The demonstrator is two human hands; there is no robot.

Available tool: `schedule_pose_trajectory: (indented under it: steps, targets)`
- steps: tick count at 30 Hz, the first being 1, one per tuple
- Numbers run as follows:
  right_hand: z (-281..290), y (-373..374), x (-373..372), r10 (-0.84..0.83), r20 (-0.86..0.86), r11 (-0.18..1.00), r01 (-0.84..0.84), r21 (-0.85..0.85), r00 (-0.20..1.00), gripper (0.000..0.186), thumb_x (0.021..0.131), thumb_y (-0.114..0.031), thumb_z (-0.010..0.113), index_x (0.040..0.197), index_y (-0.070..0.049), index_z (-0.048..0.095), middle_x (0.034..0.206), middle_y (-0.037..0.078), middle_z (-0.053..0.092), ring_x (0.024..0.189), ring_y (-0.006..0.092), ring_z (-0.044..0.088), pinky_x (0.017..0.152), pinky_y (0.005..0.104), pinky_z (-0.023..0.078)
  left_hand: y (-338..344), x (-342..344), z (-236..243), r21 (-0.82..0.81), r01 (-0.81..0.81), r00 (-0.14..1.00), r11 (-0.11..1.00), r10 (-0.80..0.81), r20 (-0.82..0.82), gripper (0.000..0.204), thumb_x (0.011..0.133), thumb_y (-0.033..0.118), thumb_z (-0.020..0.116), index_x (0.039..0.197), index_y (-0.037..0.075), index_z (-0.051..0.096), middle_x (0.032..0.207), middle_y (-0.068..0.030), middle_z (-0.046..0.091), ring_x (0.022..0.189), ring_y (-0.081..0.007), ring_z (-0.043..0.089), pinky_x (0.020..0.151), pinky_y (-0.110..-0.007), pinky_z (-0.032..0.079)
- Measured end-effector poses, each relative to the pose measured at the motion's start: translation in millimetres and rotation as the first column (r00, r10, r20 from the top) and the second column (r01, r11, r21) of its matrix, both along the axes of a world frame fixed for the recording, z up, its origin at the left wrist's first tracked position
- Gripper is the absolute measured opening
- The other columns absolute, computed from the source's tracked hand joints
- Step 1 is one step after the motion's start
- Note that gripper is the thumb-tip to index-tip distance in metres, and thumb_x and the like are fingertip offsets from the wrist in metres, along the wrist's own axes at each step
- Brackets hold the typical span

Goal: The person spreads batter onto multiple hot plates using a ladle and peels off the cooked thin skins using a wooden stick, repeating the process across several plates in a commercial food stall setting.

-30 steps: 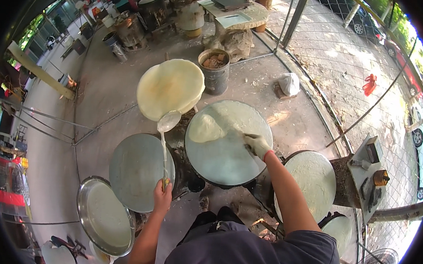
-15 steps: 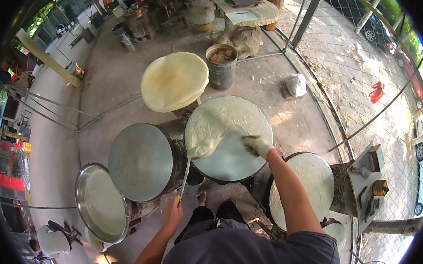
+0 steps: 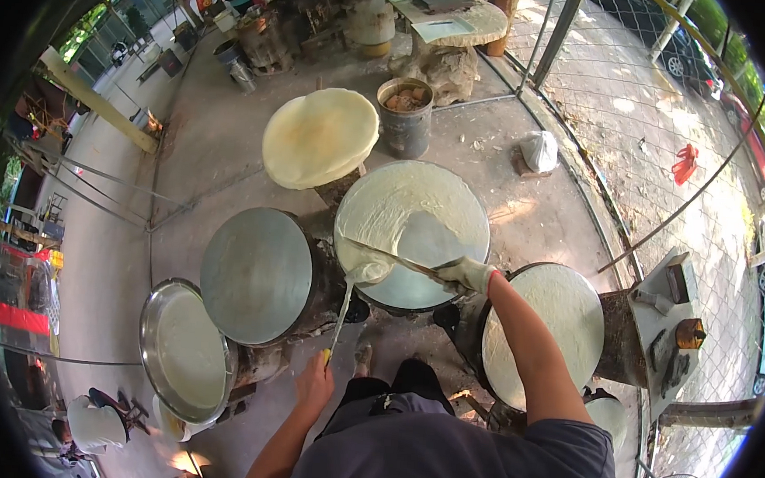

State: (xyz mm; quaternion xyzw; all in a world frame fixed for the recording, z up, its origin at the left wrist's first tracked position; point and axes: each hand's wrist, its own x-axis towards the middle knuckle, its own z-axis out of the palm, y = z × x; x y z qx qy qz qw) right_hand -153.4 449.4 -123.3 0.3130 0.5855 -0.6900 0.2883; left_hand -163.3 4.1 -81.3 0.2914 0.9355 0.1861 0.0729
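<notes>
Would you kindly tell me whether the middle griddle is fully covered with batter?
Only partly: batter coats the far side of the griddle, but its near part is mostly bare grey.

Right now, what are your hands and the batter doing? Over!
Left hand: holding ladle. Gloved right hand: holding long thin spreader. Batter: covering part of middle griddle. Possibly in the way: ladle, close to spreader.

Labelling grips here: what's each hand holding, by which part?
Left hand: round, pale-coated ladle, by its lower handle. Gloved right hand: long brownish stick, near its right end.
</notes>
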Motion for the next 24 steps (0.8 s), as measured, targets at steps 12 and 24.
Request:
schedule_pose_trajectory:
  steps: [12,24]
  targets:
    - [-3,-110,110,-0.601,-0.205,0.797,0.598,-0.085,0.772,0.023,0.088,-0.024,0.059,0.106,-0.01,0.063,0.068,0.0,0.058,0.047,0.0075,0.047,0.039,0.0228,0.033,-38,-76,15,0.273,0.18,0.984,0.945,-0.17,-0.061,0.034,0.086,0.014,0.06,0.114,-0.005,0.056,0.099,-0.0221,0.063,0.086,-0.0393,0.062,0.074,-0.043,0.051]
    - [-35,-374,-78,-0.855,-0.319,0.46,0.882,-0.107,0.408,0.031,0.089,-0.022,0.055,0.114,-0.005,0.061,0.069,-0.003,0.056,0.056,0.0058,0.05,0.049,0.0221,0.038,-169,-176,127,0.756,-0.361,0.559,0.546,-0.522,0.644,0.021,0.096,0.015,0.048,0.113,0.004,0.052,0.061,0.0014,0.04,0.04,-0.0054,0.035,0.036,-0.022,0.032]
